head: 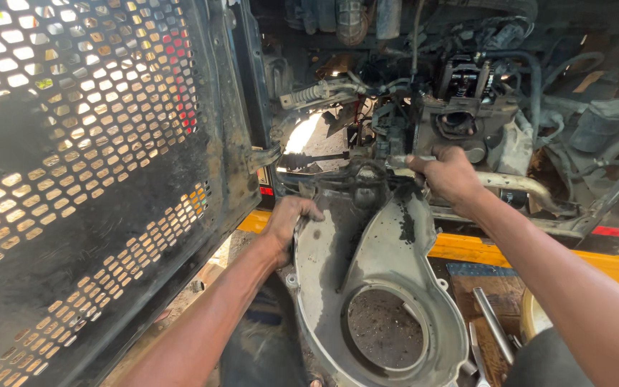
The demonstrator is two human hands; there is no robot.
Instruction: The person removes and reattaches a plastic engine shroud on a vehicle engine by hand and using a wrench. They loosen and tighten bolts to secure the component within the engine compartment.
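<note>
setting: open engine bay (460,93) of a vehicle, outdoors in strong sun, with yellow bodywork (481,251) running across below it and dirt ground underneath.
main thing: a large grey metal cover (388,287), a cast housing with a round opening low down, stands upright between the person's arms, its top edge up against the engine.
left hand: left hand (291,222) is closed over the cover's left rim, fingers curled round the edge.
right hand: right hand (449,175) is closed at the cover's top right edge; a short metal piece seems to stick out of the fist, but i cannot tell what it is.
handling: looks stiff and fairly heavy, with greasy, dusty faces that could slip; the flanged rim, held on both sides, seems the safest hold.
in the way: a pale exhaust-like pipe (521,186) runs just behind the right hand, hoses and wiring (395,93) hang close above, and a dark rod (317,158) juts in from the left.
around: a perforated black mesh panel (80,179) fills the left side; loose metal bars (492,322) lie lower right.
</note>
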